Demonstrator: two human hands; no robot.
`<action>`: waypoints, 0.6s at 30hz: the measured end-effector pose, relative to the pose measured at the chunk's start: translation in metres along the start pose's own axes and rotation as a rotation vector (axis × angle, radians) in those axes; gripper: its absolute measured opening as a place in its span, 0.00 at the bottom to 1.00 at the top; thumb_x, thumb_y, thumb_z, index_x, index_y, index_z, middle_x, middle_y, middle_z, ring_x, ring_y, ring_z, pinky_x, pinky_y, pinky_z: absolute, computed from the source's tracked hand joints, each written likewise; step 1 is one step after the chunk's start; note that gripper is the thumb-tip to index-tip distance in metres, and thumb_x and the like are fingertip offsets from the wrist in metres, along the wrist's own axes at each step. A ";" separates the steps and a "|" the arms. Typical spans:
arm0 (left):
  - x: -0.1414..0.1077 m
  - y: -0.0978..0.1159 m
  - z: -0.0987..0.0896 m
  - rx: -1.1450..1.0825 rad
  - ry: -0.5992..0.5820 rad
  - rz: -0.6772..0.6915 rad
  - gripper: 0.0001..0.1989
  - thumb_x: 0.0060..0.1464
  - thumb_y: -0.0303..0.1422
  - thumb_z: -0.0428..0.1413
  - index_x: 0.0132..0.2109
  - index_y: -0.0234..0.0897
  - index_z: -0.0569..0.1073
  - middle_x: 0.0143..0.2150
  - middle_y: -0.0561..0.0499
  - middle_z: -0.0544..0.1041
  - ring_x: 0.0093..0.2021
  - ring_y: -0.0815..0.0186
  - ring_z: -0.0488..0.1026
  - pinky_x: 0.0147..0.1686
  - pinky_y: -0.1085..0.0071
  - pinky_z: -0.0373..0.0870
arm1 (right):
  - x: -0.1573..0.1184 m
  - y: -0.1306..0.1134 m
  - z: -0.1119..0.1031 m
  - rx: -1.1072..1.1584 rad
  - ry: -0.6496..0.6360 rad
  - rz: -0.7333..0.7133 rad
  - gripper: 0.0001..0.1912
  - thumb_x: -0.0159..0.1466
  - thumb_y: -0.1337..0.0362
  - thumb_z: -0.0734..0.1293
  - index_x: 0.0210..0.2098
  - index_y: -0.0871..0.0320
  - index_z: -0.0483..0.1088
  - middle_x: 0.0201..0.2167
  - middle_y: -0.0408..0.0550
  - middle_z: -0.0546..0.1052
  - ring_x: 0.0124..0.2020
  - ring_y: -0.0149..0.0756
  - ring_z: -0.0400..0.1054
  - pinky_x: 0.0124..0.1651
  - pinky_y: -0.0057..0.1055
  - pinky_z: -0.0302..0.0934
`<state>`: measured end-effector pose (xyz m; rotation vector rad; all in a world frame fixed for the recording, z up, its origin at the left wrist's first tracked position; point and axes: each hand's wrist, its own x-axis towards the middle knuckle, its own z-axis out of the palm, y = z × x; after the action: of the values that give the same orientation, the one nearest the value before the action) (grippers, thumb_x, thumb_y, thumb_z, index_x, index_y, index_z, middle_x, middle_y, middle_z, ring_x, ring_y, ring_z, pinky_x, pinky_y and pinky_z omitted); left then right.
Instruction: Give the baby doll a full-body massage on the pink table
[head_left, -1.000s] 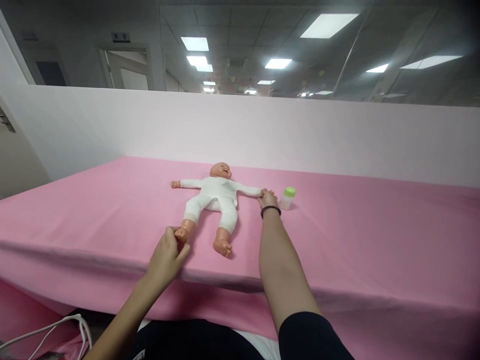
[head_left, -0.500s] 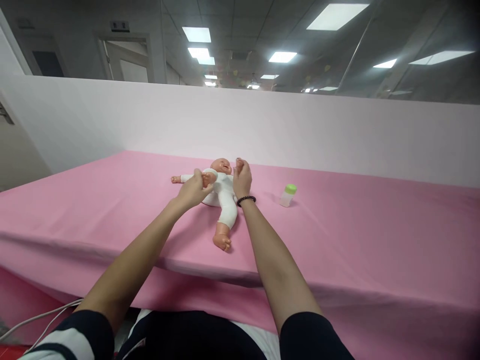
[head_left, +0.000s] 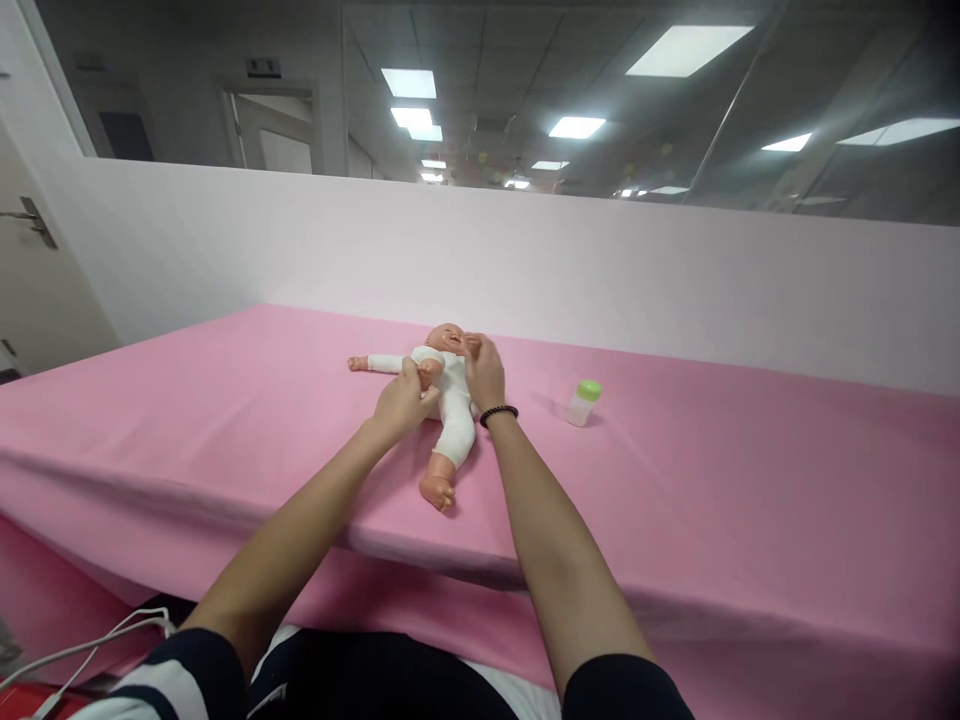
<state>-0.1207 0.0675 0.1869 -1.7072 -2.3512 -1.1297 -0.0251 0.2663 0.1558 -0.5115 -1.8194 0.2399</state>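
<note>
A baby doll (head_left: 456,400) in a white cloth body lies on its back, head away from me. One arm stretches out to the left and one leg points toward me. My left hand (head_left: 406,400) is closed around the doll's bent-up leg, close to the raised foot (head_left: 430,371). Beside the doll's chin, my right hand (head_left: 485,370), with a dark bead bracelet at the wrist, has its fingers curled around what looks like the doll's other arm. That arm is mostly hidden by my hand.
A small bottle with a green cap (head_left: 584,402) stands to the right on the pink-covered table (head_left: 712,480). Behind the table rises a white wall (head_left: 600,270) with glass above. White cables (head_left: 90,640) hang at lower left, near a door (head_left: 30,250).
My right hand has come down closer to the doll's chin and chest. The left hand with the doll's foot has dropped slightly. The whole view has shifted a little.
</note>
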 end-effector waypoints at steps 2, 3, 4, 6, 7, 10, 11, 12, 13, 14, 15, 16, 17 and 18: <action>-0.020 -0.002 -0.013 -0.081 0.066 -0.042 0.12 0.62 0.36 0.51 0.47 0.40 0.55 0.39 0.44 0.77 0.35 0.54 0.76 0.28 0.65 0.61 | 0.003 0.007 -0.009 0.096 0.243 0.170 0.18 0.71 0.64 0.60 0.58 0.60 0.65 0.59 0.57 0.73 0.60 0.41 0.68 0.65 0.40 0.61; -0.034 -0.004 -0.019 -0.117 0.094 -0.056 0.13 0.62 0.37 0.52 0.46 0.41 0.54 0.39 0.46 0.77 0.35 0.55 0.76 0.29 0.65 0.62 | 0.003 0.013 -0.014 0.120 0.340 0.266 0.19 0.70 0.65 0.61 0.59 0.60 0.64 0.61 0.57 0.72 0.62 0.39 0.67 0.66 0.38 0.60; -0.049 -0.006 -0.024 -0.138 0.111 -0.069 0.13 0.61 0.38 0.52 0.45 0.41 0.54 0.39 0.47 0.77 0.35 0.55 0.76 0.29 0.65 0.63 | 0.002 0.020 -0.020 0.126 0.414 0.372 0.20 0.69 0.66 0.62 0.60 0.60 0.63 0.62 0.57 0.71 0.63 0.38 0.66 0.67 0.37 0.58; -0.082 -0.012 -0.031 -0.114 0.142 -0.075 0.12 0.62 0.39 0.51 0.43 0.42 0.55 0.41 0.46 0.76 0.35 0.55 0.75 0.32 0.63 0.66 | -0.003 0.037 -0.033 0.112 0.481 0.577 0.21 0.67 0.67 0.63 0.60 0.62 0.62 0.61 0.58 0.72 0.63 0.39 0.67 0.67 0.38 0.59; -0.098 -0.016 -0.032 -0.082 0.169 -0.065 0.11 0.62 0.39 0.51 0.43 0.42 0.56 0.42 0.45 0.76 0.37 0.54 0.75 0.36 0.60 0.68 | -0.007 0.045 -0.039 0.100 0.485 0.666 0.21 0.66 0.68 0.64 0.58 0.63 0.64 0.58 0.60 0.74 0.61 0.42 0.69 0.66 0.40 0.60; -0.132 -0.030 -0.028 0.047 0.199 -0.035 0.08 0.61 0.38 0.49 0.43 0.41 0.58 0.44 0.43 0.76 0.42 0.50 0.75 0.48 0.50 0.68 | -0.021 0.066 -0.056 0.070 0.456 0.863 0.13 0.61 0.68 0.68 0.46 0.65 0.69 0.47 0.65 0.78 0.53 0.53 0.74 0.61 0.49 0.65; -0.139 -0.035 -0.024 0.083 0.185 -0.030 0.07 0.61 0.37 0.49 0.43 0.41 0.58 0.44 0.43 0.75 0.44 0.49 0.76 0.51 0.47 0.66 | -0.025 0.071 -0.060 0.063 0.448 0.912 0.10 0.60 0.68 0.69 0.41 0.64 0.69 0.45 0.64 0.78 0.51 0.54 0.75 0.59 0.51 0.66; -0.143 -0.039 -0.021 0.111 0.165 -0.029 0.06 0.60 0.36 0.48 0.42 0.41 0.59 0.44 0.42 0.75 0.45 0.49 0.76 0.54 0.45 0.64 | -0.028 0.075 -0.063 0.058 0.441 0.946 0.08 0.59 0.67 0.69 0.38 0.63 0.69 0.43 0.63 0.79 0.50 0.55 0.75 0.58 0.51 0.66; -0.146 -0.043 -0.017 0.131 0.145 -0.029 0.06 0.60 0.35 0.48 0.42 0.41 0.59 0.45 0.42 0.75 0.45 0.48 0.76 0.55 0.44 0.63 | -0.030 0.078 -0.064 0.056 0.438 0.968 0.07 0.59 0.67 0.70 0.36 0.62 0.69 0.41 0.62 0.79 0.49 0.55 0.76 0.58 0.51 0.67; -0.147 -0.045 -0.014 0.144 0.130 -0.031 0.05 0.60 0.35 0.48 0.42 0.41 0.59 0.45 0.42 0.75 0.46 0.48 0.76 0.56 0.43 0.62 | -0.032 0.079 -0.065 0.055 0.438 0.979 0.07 0.59 0.66 0.70 0.35 0.61 0.68 0.41 0.61 0.79 0.49 0.54 0.76 0.58 0.51 0.67; -0.148 -0.047 -0.012 0.150 0.121 -0.035 0.05 0.60 0.35 0.47 0.42 0.41 0.58 0.45 0.42 0.75 0.46 0.48 0.76 0.56 0.43 0.62 | -0.033 0.080 -0.065 0.057 0.440 0.981 0.07 0.58 0.66 0.70 0.34 0.60 0.68 0.41 0.60 0.79 0.49 0.53 0.76 0.58 0.50 0.67; -0.147 -0.047 -0.010 0.148 0.117 -0.040 0.05 0.61 0.35 0.47 0.42 0.41 0.58 0.45 0.41 0.75 0.46 0.48 0.76 0.57 0.43 0.62 | -0.033 0.080 -0.064 0.060 0.443 0.977 0.07 0.58 0.66 0.70 0.34 0.59 0.68 0.42 0.59 0.79 0.49 0.52 0.75 0.58 0.48 0.67; -0.146 -0.047 -0.010 0.138 0.117 -0.048 0.06 0.61 0.35 0.47 0.42 0.41 0.58 0.45 0.41 0.75 0.46 0.48 0.76 0.57 0.43 0.62 | -0.033 0.080 -0.063 0.063 0.448 0.969 0.07 0.59 0.66 0.70 0.35 0.59 0.68 0.42 0.58 0.79 0.49 0.50 0.75 0.58 0.47 0.67; -0.145 -0.045 -0.012 0.123 0.118 -0.057 0.06 0.60 0.36 0.47 0.42 0.41 0.57 0.45 0.41 0.75 0.46 0.48 0.76 0.56 0.44 0.63 | -0.032 0.079 -0.062 0.066 0.457 0.958 0.07 0.59 0.65 0.69 0.36 0.59 0.68 0.43 0.58 0.79 0.49 0.49 0.75 0.58 0.46 0.67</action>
<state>-0.1048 -0.0638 0.1113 -1.5012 -2.3579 -1.0384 0.0589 0.3152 0.1148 -1.2557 -1.0116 0.7560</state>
